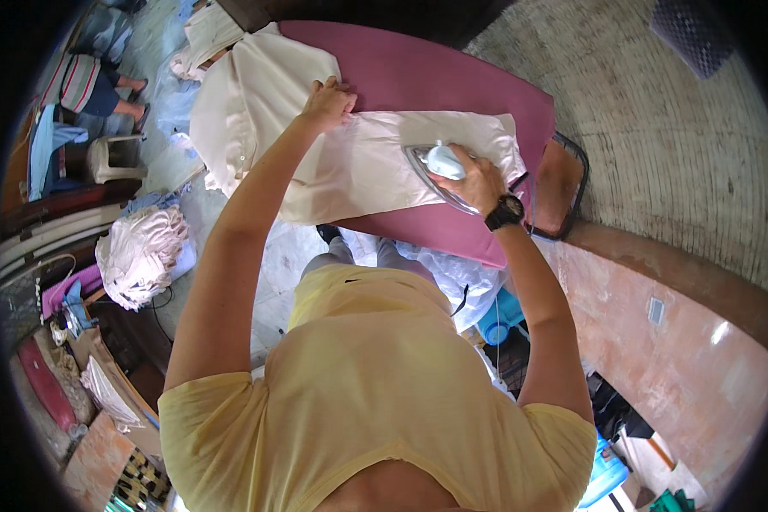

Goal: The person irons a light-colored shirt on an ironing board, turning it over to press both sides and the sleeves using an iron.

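Observation:
A cream shirt (260, 94) lies across a maroon-covered ironing board (452, 72), with one long part, seemingly a sleeve, stretched flat toward the right. My right hand (476, 179) is closed round the handle of a white and light-blue iron (442, 162). Its metal soleplate rests on the flat cloth near the right end. At the other end of that stretch, my left hand (328, 104) has its fingers curled down on the fabric, holding it. Part of the shirt's wide body bunches and hangs over the board's left edge. The cloth under my left palm is hidden.
A metal-framed iron rest (561, 183) juts from the board's right end. To the left are a pile of pale clothes (143, 254) and a plastic stool (117, 160). Another person's legs (128, 98) show at upper left. Plastic sheeting (469, 277) lies below the board.

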`<state>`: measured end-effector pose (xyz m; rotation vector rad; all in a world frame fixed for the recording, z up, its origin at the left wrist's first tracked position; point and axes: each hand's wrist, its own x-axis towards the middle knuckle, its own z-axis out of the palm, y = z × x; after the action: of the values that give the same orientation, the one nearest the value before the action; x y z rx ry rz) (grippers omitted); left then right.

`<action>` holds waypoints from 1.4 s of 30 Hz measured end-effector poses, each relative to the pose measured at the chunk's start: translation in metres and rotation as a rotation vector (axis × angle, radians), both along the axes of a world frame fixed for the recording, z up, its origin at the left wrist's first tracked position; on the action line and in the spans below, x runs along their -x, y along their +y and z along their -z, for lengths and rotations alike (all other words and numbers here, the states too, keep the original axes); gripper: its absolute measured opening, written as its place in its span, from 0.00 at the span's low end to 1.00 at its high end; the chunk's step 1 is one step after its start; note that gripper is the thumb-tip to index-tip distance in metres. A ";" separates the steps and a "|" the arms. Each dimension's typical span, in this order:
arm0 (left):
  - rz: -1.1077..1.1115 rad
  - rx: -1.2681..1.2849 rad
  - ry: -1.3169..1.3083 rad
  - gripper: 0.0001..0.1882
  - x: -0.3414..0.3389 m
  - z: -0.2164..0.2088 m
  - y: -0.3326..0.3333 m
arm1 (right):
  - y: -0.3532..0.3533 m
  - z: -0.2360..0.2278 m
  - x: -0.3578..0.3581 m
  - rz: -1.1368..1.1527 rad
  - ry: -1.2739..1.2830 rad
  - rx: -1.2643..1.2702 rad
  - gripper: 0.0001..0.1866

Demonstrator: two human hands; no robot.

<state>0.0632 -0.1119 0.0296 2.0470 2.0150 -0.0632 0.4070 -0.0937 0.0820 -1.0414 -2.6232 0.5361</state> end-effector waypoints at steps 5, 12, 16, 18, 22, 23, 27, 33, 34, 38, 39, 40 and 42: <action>-0.317 -0.638 -0.317 0.17 -0.011 0.012 -0.052 | 0.023 0.005 0.088 0.119 0.032 -0.067 0.31; -1.635 -0.599 -1.361 0.12 -0.071 0.089 -0.267 | 0.037 0.000 0.071 -0.128 0.086 -0.032 0.31; -1.729 -0.024 -2.587 0.15 -0.079 0.108 -0.286 | 0.029 0.013 0.054 -0.427 0.076 0.009 0.34; -1.813 -0.136 -2.523 0.16 -0.082 0.103 -0.271 | 0.012 0.010 0.088 -0.414 -0.090 -0.041 0.34; -1.850 -0.307 -2.379 0.12 -0.079 0.124 -0.254 | 0.001 0.006 0.159 -0.288 -0.107 0.022 0.33; -1.830 -0.372 -2.347 0.11 -0.081 0.134 -0.257 | 0.002 0.003 0.170 -0.305 -0.128 0.054 0.32; -1.807 -0.564 -2.249 0.08 -0.095 0.137 -0.257 | -0.001 -0.011 0.168 -0.485 -0.124 0.003 0.32; -1.666 -0.550 -2.198 0.07 -0.104 0.113 -0.257 | 0.008 -0.029 0.143 -0.622 -0.321 -0.048 0.38; -1.699 -0.602 -2.178 0.08 -0.106 0.104 -0.250 | 0.022 -0.019 0.135 -0.631 -0.361 -0.093 0.37; -1.506 -0.561 -2.210 0.07 -0.099 0.114 -0.264 | 0.055 -0.027 0.119 -0.448 -0.284 -0.145 0.22; -1.526 -0.544 -2.241 0.07 -0.101 0.110 -0.266 | 0.058 -0.022 0.116 -0.466 -0.306 -0.166 0.20; -1.545 -0.527 -2.271 0.06 -0.105 0.106 -0.268 | 0.060 -0.012 0.114 -0.483 -0.326 -0.189 0.19; -1.574 -0.518 -2.289 0.06 -0.098 0.096 -0.259 | 0.053 -0.012 0.118 -0.560 -0.294 -0.249 0.14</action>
<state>0.1610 -0.3714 -0.0662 -0.5647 0.9707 1.8722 0.2889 -0.0406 0.0938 -0.3173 -3.1440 0.1554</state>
